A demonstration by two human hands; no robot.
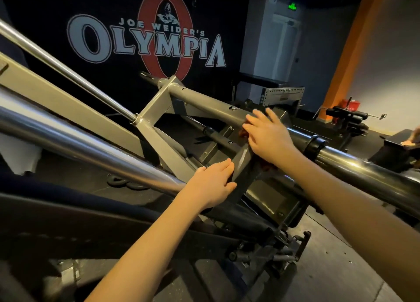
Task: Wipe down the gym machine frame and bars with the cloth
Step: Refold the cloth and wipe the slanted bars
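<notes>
Left hand [212, 183]: centre of frame, fingers curled over the edge of a grey frame plate [244, 163], bracing.
Right hand [268, 138]: just above, fingers spread flat, pressing the cloth [244, 132] onto the grey bar [204, 100].
Cloth: dark red, mostly hidden; soft, bunches easily, best held under the palm.
Room: bar runs clear toward upper left; black collar [317, 147] blocks right.
</notes>
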